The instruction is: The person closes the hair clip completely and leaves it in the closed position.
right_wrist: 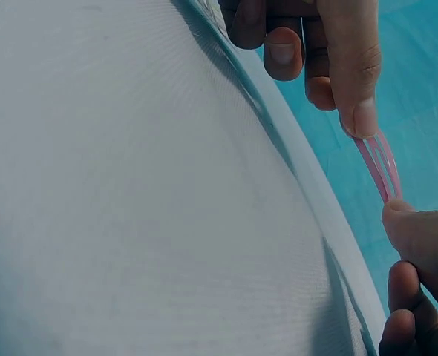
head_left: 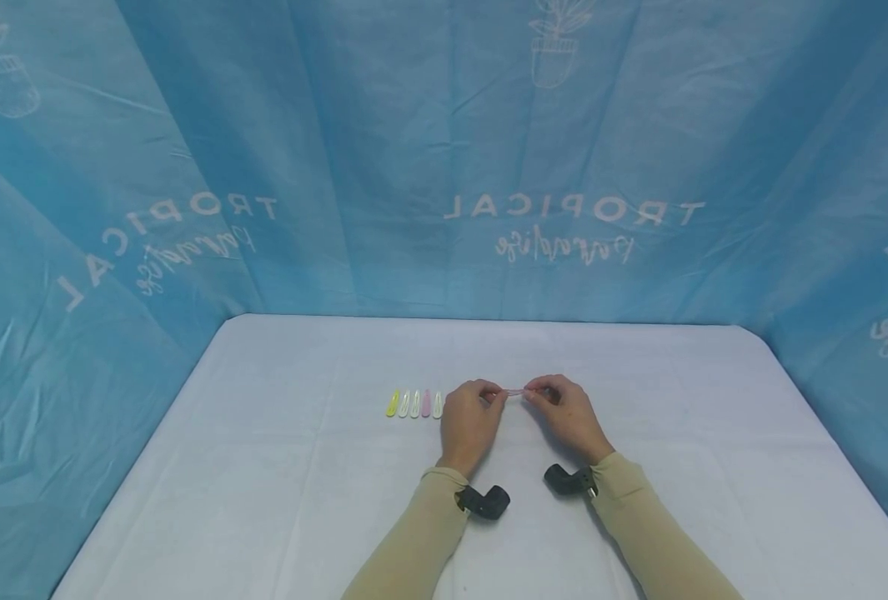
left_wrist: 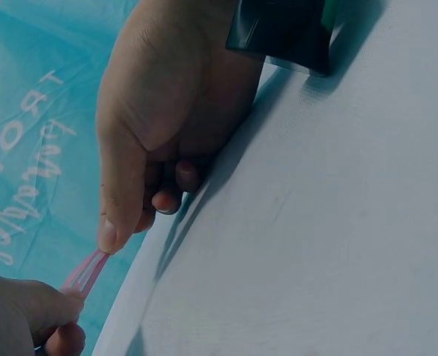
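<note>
A pink snap hair clip [right_wrist: 382, 167] is stretched between both hands a little above the table. My left hand [head_left: 472, 423] pinches one end of it between thumb and fingertips, and my right hand [head_left: 568, 415] pinches the other end. In the left wrist view the clip [left_wrist: 85, 273] looks bowed, with a gap between its strips. To the left of my left hand lies a row of several hair clips: a yellow one [head_left: 393, 403], pale ones [head_left: 404, 404] and a pink one [head_left: 426, 404]. The left hand partly covers the right end of this row.
The white-covered table [head_left: 263, 483] spreads around both hands. A blue printed curtain [head_left: 383, 167] hangs behind it and on both sides. Black wrist-worn devices [head_left: 489, 503] sit on both forearms, close above the cloth.
</note>
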Demonstrator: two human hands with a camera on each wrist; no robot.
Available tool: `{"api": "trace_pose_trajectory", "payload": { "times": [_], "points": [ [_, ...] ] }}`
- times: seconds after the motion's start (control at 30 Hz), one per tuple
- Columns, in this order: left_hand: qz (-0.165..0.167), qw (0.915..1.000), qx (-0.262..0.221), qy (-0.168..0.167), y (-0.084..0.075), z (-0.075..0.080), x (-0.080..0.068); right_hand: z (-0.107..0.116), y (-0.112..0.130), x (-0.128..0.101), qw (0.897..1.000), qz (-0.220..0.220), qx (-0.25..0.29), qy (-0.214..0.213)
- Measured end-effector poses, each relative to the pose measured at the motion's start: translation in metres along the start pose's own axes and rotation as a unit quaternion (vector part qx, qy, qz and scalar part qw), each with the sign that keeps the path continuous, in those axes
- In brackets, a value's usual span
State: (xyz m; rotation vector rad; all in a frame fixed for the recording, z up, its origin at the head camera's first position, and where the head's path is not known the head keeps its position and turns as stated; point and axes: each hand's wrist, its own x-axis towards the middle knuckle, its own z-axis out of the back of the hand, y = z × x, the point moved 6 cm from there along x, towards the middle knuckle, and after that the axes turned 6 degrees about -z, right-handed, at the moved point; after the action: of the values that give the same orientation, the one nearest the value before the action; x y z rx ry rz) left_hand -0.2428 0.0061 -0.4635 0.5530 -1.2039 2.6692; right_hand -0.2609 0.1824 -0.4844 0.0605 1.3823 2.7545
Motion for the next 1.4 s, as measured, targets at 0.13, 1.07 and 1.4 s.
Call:
{"api": "trace_pose_trajectory", "payload": {
  "times": [0.13,1.07,1.4],
  "points": [
    [0.002,1.0000,-0.003,0.000,0.0017,-0.0005,-0.0004,-0.0010,0.0005,-0.0002,1.000,-0.003,-0.005,0.004],
    [0.022,0.9997,-0.013,0.003,0.0037,-0.0036,0.0005,-0.0043,-0.0023,-0.0017,0.999,-0.019,-0.027,0.014],
    [0.021,0.9997,-0.009,0.008,0.0025,-0.0049,0.0011,-0.0049,-0.0010,-0.0025,0.999,-0.015,-0.030,0.013]
  ]
}}
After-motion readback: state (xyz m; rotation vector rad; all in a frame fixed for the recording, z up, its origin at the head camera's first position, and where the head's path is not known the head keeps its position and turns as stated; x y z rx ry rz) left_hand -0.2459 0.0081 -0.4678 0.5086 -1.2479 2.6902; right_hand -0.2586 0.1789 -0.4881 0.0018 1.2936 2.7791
